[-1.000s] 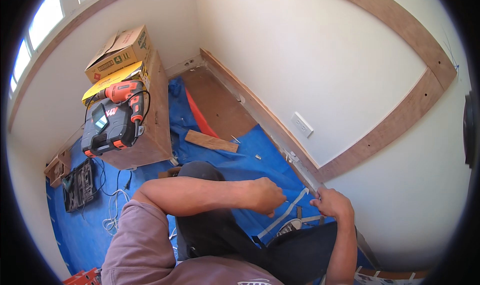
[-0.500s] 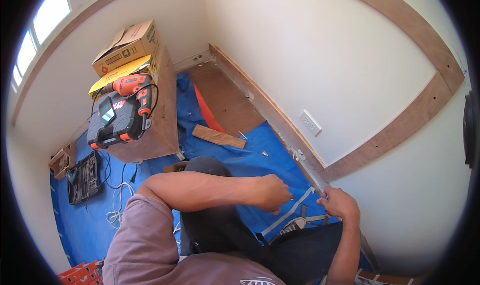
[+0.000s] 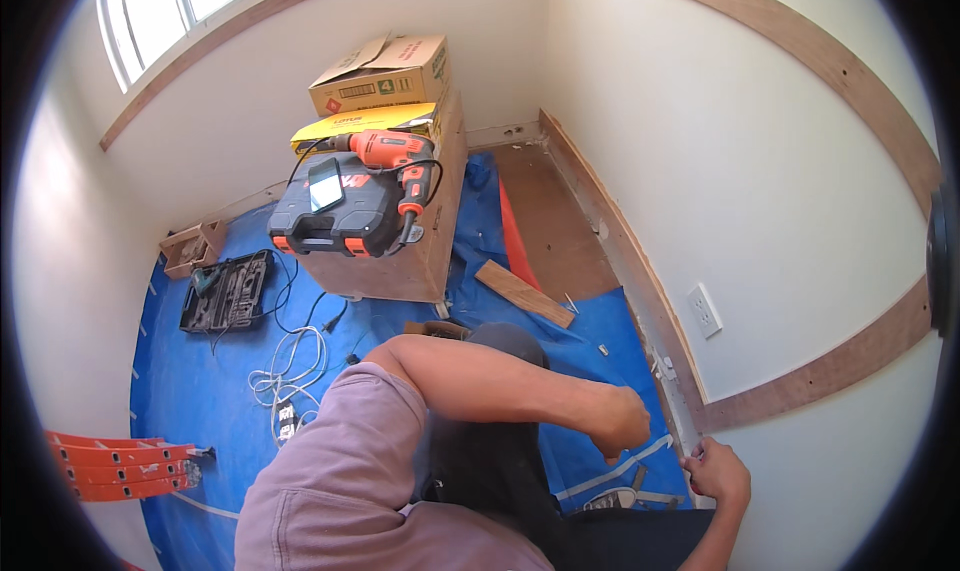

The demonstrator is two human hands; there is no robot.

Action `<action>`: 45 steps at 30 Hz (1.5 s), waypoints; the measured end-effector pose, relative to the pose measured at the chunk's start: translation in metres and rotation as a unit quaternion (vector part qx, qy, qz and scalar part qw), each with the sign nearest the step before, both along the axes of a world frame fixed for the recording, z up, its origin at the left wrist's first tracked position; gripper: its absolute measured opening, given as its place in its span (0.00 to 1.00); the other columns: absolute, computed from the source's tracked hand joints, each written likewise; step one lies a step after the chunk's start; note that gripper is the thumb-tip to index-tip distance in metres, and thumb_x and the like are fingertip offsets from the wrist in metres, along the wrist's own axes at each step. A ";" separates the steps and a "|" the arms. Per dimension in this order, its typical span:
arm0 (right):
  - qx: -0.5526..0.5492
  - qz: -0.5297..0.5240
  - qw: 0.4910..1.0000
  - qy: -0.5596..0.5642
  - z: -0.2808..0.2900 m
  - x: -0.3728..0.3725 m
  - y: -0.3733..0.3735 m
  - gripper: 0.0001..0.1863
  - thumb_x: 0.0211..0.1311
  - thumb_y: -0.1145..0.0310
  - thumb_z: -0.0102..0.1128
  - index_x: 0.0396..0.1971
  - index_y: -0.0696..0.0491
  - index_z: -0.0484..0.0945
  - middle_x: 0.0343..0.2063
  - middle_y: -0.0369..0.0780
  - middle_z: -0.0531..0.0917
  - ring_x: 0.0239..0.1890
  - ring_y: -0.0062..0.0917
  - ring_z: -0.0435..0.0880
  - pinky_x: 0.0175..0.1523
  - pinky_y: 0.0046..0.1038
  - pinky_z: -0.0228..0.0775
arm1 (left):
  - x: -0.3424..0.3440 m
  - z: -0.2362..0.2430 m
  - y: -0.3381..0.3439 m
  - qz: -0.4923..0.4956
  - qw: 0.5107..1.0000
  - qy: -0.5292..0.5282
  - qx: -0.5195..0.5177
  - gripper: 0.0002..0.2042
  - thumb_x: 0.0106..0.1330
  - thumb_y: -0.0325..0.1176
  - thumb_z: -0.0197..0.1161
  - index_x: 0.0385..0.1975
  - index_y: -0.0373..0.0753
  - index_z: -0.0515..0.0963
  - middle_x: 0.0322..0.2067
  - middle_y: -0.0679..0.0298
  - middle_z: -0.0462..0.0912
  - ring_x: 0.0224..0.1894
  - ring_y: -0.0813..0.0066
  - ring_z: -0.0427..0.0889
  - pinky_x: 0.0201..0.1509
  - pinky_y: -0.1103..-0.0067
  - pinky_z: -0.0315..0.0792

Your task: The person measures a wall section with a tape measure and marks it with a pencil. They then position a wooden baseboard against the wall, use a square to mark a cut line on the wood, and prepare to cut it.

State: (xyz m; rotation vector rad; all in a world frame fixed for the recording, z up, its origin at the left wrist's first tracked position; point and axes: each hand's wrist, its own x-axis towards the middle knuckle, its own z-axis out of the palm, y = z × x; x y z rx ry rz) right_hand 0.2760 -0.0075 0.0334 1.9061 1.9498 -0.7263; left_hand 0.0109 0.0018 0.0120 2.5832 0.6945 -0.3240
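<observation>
My left hand (image 3: pixel 620 423) is closed in a fist over the blue sheet, close to the foot of the right wall. Whatever it grips is hidden by the fingers. Beside it, my right hand (image 3: pixel 718 473) has its fingers pinched together against the wooden strip (image 3: pixel 660 356) along the wall's base; I cannot make out what is between them. Under the hands, a pale narrow strip (image 3: pixel 610 474) lies on the blue sheet (image 3: pixel 595 356), near a shoe (image 3: pixel 612 498) on my foot.
An orange drill (image 3: pixel 392 151) and a phone (image 3: pixel 324 187) rest on a dark tool case (image 3: pixel 335 216) atop a wooden box (image 3: pixel 400 271). Behind are cartons (image 3: pixel 385 76). An open tool case (image 3: pixel 230 291), white cord (image 3: pixel 290 376), orange ladder (image 3: pixel 125 468) and wood piece (image 3: pixel 525 293) are around.
The view has swung left, so things sit further right and the ladder shows more. Both hands remain close together by the wall's base, still closed.
</observation>
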 end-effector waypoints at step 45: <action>0.028 0.088 0.995 0.044 -0.050 0.022 0.007 0.16 0.63 0.56 0.66 0.34 0.54 0.93 0.35 0.48 0.92 0.41 0.44 0.92 0.46 0.48 0.84 | -0.185 -0.254 0.300 0.072 0.997 -0.004 0.040 0.17 0.77 0.39 0.64 0.61 0.43 0.85 0.57 0.53 0.86 0.56 0.51 0.84 0.60 0.62 0.78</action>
